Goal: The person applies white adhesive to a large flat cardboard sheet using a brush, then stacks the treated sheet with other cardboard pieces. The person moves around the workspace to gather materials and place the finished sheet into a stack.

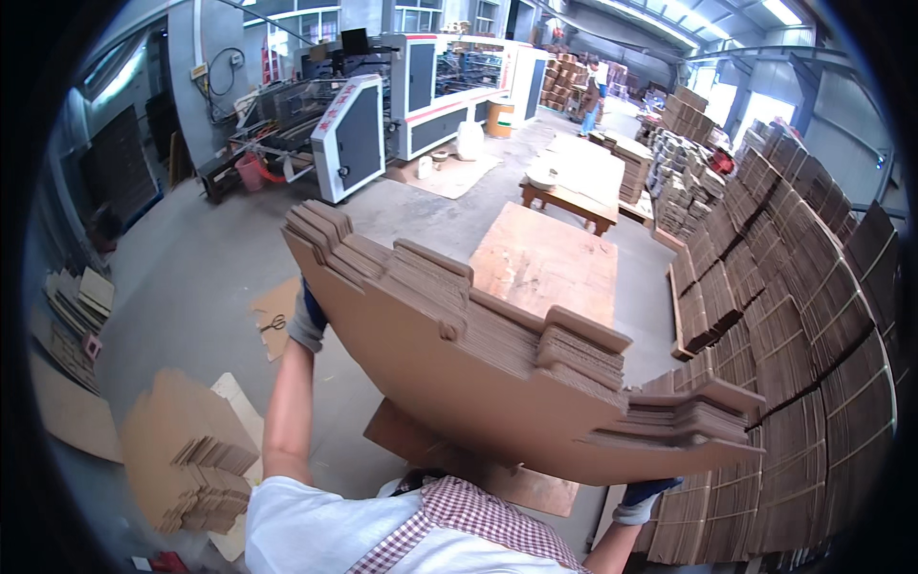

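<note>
A thick stack of die-cut cardboard sheets [449,364] spans the space in front of my body, tilted and bowed, its notched and tabbed edge uppermost. My left hand [309,318], in a grey and dark blue glove, grips the stack's left end. At the lower right end, my right hand [644,499] in a matching glove holds it from beneath. Most of the fingers of both hands are hidden behind the cardboard. Past the stack lies a wooden board [545,258], partly covered by it. Another brown board [411,435] shows below the stack, close to my body.
Bundled cardboard stacks [775,354] line the right side. On the left floor stands a pile of cut cardboard [182,450]; scissors [274,323] lie on a cardboard piece nearby. Beyond are a large machine [349,139], a low table [583,177] and a distant person [591,100].
</note>
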{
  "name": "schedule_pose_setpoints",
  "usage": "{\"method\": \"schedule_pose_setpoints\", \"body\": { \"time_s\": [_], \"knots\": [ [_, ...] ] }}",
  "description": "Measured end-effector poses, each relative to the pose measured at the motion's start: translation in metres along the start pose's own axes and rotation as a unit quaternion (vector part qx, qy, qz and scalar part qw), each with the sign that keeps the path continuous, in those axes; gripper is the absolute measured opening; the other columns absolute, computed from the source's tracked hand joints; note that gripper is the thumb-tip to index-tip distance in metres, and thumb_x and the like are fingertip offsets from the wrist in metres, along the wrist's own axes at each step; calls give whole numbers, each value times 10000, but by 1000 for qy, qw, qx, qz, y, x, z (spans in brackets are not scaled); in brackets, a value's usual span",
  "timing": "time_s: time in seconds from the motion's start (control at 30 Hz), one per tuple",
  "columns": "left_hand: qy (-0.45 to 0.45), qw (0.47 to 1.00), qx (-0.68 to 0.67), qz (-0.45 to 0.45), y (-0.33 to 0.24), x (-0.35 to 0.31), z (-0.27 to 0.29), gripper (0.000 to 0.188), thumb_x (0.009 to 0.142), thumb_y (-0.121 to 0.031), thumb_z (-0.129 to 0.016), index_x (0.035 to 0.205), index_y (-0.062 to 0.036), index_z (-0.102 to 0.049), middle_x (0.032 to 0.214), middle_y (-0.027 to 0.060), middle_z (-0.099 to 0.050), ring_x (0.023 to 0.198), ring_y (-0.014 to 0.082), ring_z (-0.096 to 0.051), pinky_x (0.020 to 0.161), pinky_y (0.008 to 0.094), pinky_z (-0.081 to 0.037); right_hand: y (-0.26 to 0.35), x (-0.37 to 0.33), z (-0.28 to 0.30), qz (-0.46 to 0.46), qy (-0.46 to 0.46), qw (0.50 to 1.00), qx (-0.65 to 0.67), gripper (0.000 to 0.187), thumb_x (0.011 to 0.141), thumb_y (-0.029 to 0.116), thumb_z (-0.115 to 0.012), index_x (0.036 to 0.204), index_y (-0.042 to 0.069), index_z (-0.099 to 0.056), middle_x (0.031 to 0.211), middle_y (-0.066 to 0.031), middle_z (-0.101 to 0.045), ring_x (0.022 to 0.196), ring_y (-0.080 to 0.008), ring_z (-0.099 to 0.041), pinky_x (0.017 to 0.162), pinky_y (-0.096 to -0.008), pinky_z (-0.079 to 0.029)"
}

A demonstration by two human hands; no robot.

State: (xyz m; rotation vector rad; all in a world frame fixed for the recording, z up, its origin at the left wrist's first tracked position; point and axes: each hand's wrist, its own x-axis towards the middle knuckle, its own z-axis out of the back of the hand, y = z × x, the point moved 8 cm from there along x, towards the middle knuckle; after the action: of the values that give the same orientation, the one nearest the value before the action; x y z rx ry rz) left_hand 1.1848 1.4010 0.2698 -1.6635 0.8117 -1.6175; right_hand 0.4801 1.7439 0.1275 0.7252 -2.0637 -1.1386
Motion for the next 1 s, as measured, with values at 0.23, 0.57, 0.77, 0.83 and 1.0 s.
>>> {"method": "schedule_pose_setpoints", "body": {
  "time_s": [0.23, 0.57, 0.77, 0.83, 1.0],
  "knots": [
    [-63, 987, -140, 51, 22, -42, 36, 404, 1039, -298, -450, 1332, -22, -479, 1241, 70, -579, 1109, 168, -552, 968, 327, -471, 4, 0, -67, 14, -45, 999, 23, 587, 1025, 481, -397, 1399, 28, -420, 1335, -136, -513, 1148, -278, -540, 1011, -438, -442],
    [-85, 986, -142, 11, -35, -8, 16, 456, 1051, -398, -383, 1355, -65, -449, 1243, 61, -559, 1101, 161, -553, 983, 327, -457, 64, 13, -133, -10, -136, 988, 69, 410, 1051, 354, -407, 1335, 61, -450, 1203, -73, -553, 1061, -191, -545, 967, -363, -453],
    [60, 938, -300, 160, -53, -11, -20, 727, 994, -626, -306, 1437, -58, -402, 1388, 91, -503, 1224, 198, -516, 1057, 352, -407, 68, 10, -120, 35, -83, 996, -16, 532, 1052, 439, -370, 1448, 86, -348, 1342, -56, -468, 1211, -183, -461, 1057, -363, -371],
    [29, 955, -255, 149, -49, -9, -12, 781, 973, -663, -305, 1458, -55, -384, 1429, 98, -479, 1254, 210, -505, 1065, 357, -403, 55, 11, -109, 6, -74, 997, 11, 548, 1053, 441, -361, 1463, 80, -327, 1380, -66, -449, 1246, -192, -443, 1075, -373, -360],
    [-19, 957, -253, 141, -43, -8, -13, 772, 977, -656, -309, 1450, -51, -381, 1393, 92, -505, 1251, 218, -504, 1074, 359, -393, 50, 20, -91, 60, 22, 982, -179, 535, 1053, 381, -389, 1466, 46, -326, 1424, -101, -429, 1261, -219, -451, 1097, -391, -351]
  ]
}}
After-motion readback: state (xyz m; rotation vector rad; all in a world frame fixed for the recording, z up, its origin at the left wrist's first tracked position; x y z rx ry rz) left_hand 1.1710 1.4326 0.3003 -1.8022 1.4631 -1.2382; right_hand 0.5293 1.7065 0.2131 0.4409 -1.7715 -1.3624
